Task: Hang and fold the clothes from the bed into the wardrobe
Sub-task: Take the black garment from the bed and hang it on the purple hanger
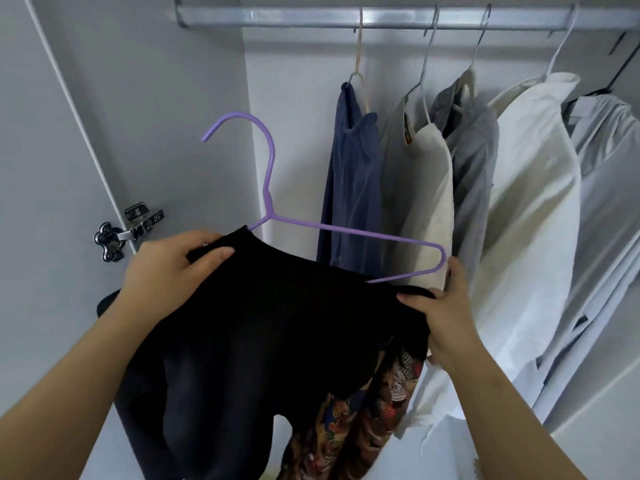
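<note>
- The left hand (169, 268) grips the left top edge of the black garment (263, 323), thumb over the cloth and fingers curled behind. If this grip loosens, the cloth probably slides off the one hanger arm that is inside it.
- The purple hanger (270, 188) is held in front of the open wardrobe. Its left arm is tucked into the garment and its right arm is bare. Lifted like this, the load would likely hang lopsided and tip off.
- The right hand (440, 306) pinches the garment's right top edge just beside the hanger's bare end. Pulling the cloth over that end too hard could twist the hanger or drag the left side free.
- Patterned fabric (377, 410) dangles below the black cloth. I cannot tell whether it is a separate piece, and it could snag or drop.
- The hook is well below the rail (346, 19) and points left, so it may catch the hung clothes on its way up.
- Room, from the left: a white door with a metal hinge (130, 230), then pale inner walls. Beyond them hang a navy garment (349, 188), a cream one (426, 202), a grey one (474, 174) and white shirts (533, 202). No bed is in view.
</note>
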Available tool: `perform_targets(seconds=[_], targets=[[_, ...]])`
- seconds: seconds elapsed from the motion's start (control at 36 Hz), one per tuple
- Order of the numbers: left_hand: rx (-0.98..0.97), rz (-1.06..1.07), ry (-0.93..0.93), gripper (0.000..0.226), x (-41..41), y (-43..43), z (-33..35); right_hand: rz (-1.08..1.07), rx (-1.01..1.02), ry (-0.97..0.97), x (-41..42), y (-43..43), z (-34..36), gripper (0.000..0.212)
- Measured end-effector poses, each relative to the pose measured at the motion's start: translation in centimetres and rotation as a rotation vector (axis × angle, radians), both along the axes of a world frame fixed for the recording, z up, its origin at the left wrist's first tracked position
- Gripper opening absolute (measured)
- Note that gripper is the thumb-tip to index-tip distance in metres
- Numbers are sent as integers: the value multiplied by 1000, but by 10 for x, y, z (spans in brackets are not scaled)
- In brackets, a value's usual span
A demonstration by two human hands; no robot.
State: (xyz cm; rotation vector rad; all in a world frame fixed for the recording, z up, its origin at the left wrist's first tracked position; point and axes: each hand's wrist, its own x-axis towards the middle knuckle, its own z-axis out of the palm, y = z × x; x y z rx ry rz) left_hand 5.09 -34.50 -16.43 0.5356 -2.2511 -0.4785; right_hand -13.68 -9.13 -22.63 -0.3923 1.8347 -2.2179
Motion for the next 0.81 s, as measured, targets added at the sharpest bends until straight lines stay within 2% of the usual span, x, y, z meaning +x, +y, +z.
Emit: perform_targets(seconds=[0.11, 0.33, 0.42, 0.53, 0.58, 0.72, 0.81], targets=[[-55, -101, -53, 35, 5, -3, -5, 15, 146, 127, 0, 6, 12, 87], [17, -142, -148, 16, 0, 4, -7, -119, 546, 444, -5, 15, 17, 37], [14, -176, -173, 22, -3, 8, -6, -130, 607, 559, -3, 19, 17, 26], [-20, -188, -115, 57, -8, 18, -6, -125, 703, 654, -1, 22, 15, 10], [-58, -170, -125, 68, -11, 24, -6, -109, 747, 711, -1, 24, 14, 10], [-33, -128, -127, 62, -11, 18, -5, -35, 782, 911, 1, 31, 19, 9], [77, -178, -82, 43, -10, 7, 0, 60, 750, 1104, 0, 37, 22, 29]])
